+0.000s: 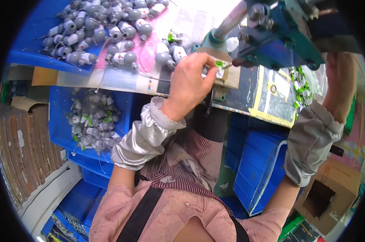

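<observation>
My left hand [188, 82] is closed in a pinch at the base of a green bench press [279, 36]; what its fingertips hold is mostly covered by them. Just beyond the thumb, a small white and green piece [220, 69] sits on the pale block [230, 76] under the press's ram. My right hand [340, 74] is raised at the press's right side, its fingers largely hidden behind the machine. Two grey and white bulb-shaped parts [163, 56] lie beside my left hand, with a thin wire [152, 76] running toward it.
A heap of similar parts [81, 36] fills a blue tray [25, 56] at far left. More lie in a lower blue bin [59, 117]. Green and white pieces [300, 86] sit on the table's right. A blue crate [257, 165] and cardboard box [339, 181] stand below.
</observation>
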{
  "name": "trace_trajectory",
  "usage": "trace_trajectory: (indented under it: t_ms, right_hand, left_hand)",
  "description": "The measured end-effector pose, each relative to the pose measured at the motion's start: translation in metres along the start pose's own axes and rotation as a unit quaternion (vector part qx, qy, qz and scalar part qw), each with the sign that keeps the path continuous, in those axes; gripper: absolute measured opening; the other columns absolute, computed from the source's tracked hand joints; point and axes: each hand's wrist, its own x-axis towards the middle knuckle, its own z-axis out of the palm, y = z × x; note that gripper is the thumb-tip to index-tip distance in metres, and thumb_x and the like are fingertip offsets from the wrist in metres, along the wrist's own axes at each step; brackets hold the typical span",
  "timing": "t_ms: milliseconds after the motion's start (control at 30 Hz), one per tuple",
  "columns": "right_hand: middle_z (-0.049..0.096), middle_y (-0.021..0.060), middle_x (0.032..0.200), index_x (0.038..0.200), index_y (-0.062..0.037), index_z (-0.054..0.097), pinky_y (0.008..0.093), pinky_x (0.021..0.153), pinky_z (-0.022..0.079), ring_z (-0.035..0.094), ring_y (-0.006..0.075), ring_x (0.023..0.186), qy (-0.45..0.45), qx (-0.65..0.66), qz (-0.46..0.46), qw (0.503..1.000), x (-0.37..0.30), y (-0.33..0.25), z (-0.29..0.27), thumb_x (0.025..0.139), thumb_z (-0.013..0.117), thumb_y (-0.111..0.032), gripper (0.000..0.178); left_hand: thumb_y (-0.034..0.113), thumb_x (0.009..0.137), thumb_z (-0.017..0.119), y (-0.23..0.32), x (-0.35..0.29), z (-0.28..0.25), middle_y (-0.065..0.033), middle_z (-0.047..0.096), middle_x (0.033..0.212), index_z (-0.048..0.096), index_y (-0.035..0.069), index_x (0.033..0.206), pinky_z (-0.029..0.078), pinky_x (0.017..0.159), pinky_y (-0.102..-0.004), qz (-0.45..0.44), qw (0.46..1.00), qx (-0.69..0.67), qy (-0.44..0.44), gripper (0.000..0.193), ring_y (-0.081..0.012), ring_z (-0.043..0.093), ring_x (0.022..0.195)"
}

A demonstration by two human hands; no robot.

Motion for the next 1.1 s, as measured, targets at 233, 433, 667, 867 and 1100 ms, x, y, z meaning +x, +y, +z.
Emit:
trace_trajectory:
  t_ms: [233,433,667,867,1100]
  right_hand:
    - [0.044,-0.0034,0.062,0.081,-0.0116,0.058,0.0237,0.047,0.026,0.034,0.0072,0.049,0.481,0.059,0.031,0.874,-0.015,0.079,0.09,0.102,0.052,-0.024,0.025]
    - [0.032,-0.0059,0.054,0.094,0.001,0.069,0.0253,0.045,0.02,0.03,0.0056,0.048,0.408,-0.062,0.106,0.905,-0.101,0.113,0.139,0.108,0.045,-0.035,0.045]
    - [0.042,-0.0075,0.058,0.092,-0.0016,0.073,0.0239,0.049,0.027,0.039,0.0018,0.054,0.38,-0.275,0.135,0.873,-0.139,0.164,0.153,0.102,0.057,-0.02,0.026]
    - [0.065,0.014,0.08,0.093,-0.0005,0.067,0.0393,0.065,0.049,0.061,0.0312,0.07,0.432,-0.594,0.04,0.677,-0.18,0.198,0.026,0.094,0.065,-0.012,0.012]
    - [0.063,0.0172,0.097,0.104,-0.0008,0.066,0.0446,0.079,0.05,0.06,0.0364,0.091,0.374,-0.695,-0.019,0.614,-0.184,0.222,-0.052,0.09,0.065,-0.006,0.015]
  left_hand:
    - [0.01,0.084,0.072,0.044,-0.032,-0.044,-0.0122,0.064,0.09,0.068,0.005,0.089,0.052,0.077,-0.0372,0.049,0.997,0.0,-0.064,0.008,-0.0285,0.066,0.088]
    - [0.013,0.089,0.071,0.011,0.029,-0.071,-0.0084,0.07,0.085,0.069,0.003,0.092,0.05,0.07,-0.0303,-0.034,0.998,-0.004,0.062,0.011,-0.0156,0.064,0.077]
    - [0.04,0.097,0.056,-0.082,0.078,-0.1,-0.0226,0.065,0.101,0.064,0.025,0.126,0.05,0.081,-0.0488,-0.005,0.839,0.545,-0.002,0.033,-0.0416,0.064,0.092]
    - [0.042,0.097,0.055,-0.094,0.124,-0.121,-0.0269,0.065,0.109,0.059,0.018,0.118,0.049,0.083,-0.0555,-0.081,0.834,0.511,-0.194,0.033,-0.0464,0.063,0.104]
    - [0.028,0.084,0.071,-0.127,0.126,-0.13,-0.0195,0.066,0.089,0.055,0.009,0.111,0.051,0.073,-0.0478,-0.013,0.897,0.424,-0.126,0.037,-0.0391,0.065,0.083]
